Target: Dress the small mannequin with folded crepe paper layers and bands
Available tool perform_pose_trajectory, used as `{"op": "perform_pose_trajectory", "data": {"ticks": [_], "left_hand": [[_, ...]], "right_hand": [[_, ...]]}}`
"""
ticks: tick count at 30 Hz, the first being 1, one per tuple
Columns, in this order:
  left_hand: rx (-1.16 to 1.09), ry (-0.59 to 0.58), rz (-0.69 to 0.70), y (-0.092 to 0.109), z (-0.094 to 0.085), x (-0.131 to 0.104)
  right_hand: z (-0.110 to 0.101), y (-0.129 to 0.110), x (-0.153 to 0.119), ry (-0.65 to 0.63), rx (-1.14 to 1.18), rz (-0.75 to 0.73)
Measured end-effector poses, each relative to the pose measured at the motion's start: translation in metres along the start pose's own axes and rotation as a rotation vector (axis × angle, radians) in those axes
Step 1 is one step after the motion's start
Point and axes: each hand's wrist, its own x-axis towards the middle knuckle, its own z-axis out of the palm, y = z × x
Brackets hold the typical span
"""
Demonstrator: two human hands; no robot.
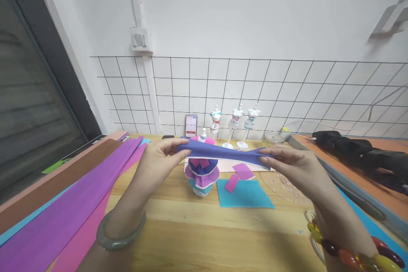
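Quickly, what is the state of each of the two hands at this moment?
Left hand: closed, pinching one end of the blue-purple strip.
Right hand: closed, pinching the other end of the blue-purple strip.

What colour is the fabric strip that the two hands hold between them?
The fabric strip is blue-violet, seen best in the head view.

Left hand [157, 160] and right hand [295, 166] pinch, level and apart; left forearm [129, 207] and right forearm [342, 221] slope down behind them.
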Motion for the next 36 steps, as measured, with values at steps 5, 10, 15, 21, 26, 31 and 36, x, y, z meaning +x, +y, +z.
{"op": "perform_pose_trajectory", "data": {"ticks": [5, 10, 15, 21, 26, 31, 36], "left_hand": [[0.040, -0.013, 0.045, 0.002, 0.000, -0.002], [0.082, -0.058, 0.058, 0.000, -0.001, -0.004], [0.110, -0.032, 0.076, 0.000, -0.001, -0.002], [-0.121, -0.076, 0.056, 0.001, -0.003, 0.001], [-0.195, -0.086, -0.049, -0.002, -0.001, 0.000], [-0.227, -0.069, -0.097, -0.002, 0.003, 0.001], [-0.244, -0.065, -0.105, -0.002, 0.003, 0.002]], "right_hand": [[-0.002, 0.007, 0.001, -0.021, -0.014, 0.012], [-0.004, 0.013, 0.002, -0.051, -0.025, -0.004], [-0.003, 0.014, 0.005, -0.096, 0.048, -0.065], [0.001, 0.014, 0.006, -0.098, 0.157, 0.017], [0.002, 0.012, 0.003, -0.050, 0.167, 0.145], [0.004, 0.005, 0.002, -0.054, 0.148, 0.179], [0.005, 0.003, 0.002, -0.012, 0.115, 0.141]]}}
